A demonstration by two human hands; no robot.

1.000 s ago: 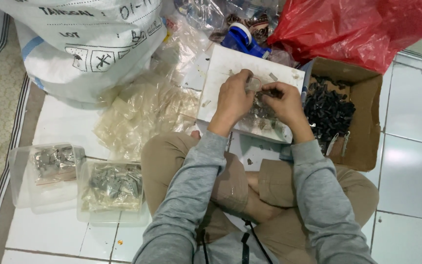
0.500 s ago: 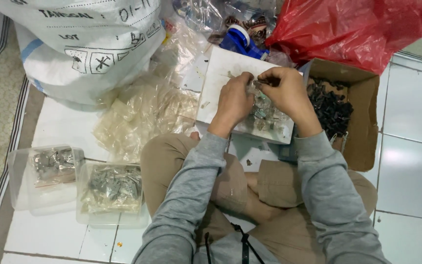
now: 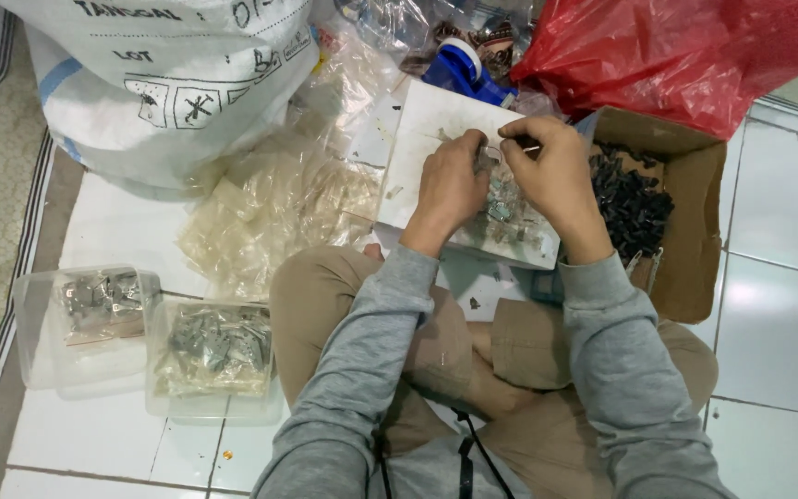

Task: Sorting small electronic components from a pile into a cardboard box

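Lower left of the frame, two clear plastic tubs (image 3: pixel 85 333) are sitting side by side, each holding bagged grey metal parts. At right, the open cardboard box (image 3: pixel 695 231) is carrying a heap of small black pieces (image 3: pixel 630 199). At upper centre, the left hand (image 3: pixel 450 185) and right hand (image 3: pixel 556 176) are both pinching a small clear bag of metal bits (image 3: pixel 501 199) over the white board (image 3: pixel 436 139). Since half a second ago, both hands are sitting a little higher on the board, fingertips now meeting.
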